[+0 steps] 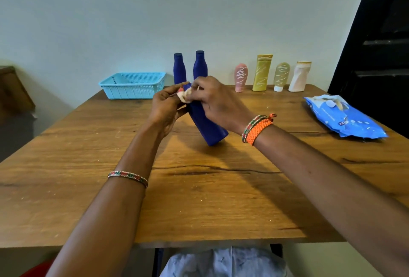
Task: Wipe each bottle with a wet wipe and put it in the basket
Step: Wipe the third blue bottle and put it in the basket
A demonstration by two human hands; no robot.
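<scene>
Blue bottle (207, 125) tilted on table (199, 188), wiping its top.
Left hand (164, 105) grips neck, right hand (218, 102) pinches wipe (183, 95); next rub body, then basket (132, 85).

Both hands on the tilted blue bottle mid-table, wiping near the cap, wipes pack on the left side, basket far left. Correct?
Not quite: the head view shows the wipes pack on the right side of the table, not the left. The rest holds: left hand and right hand work the wipe near the cap of the tilted blue bottle; basket far left.
</scene>
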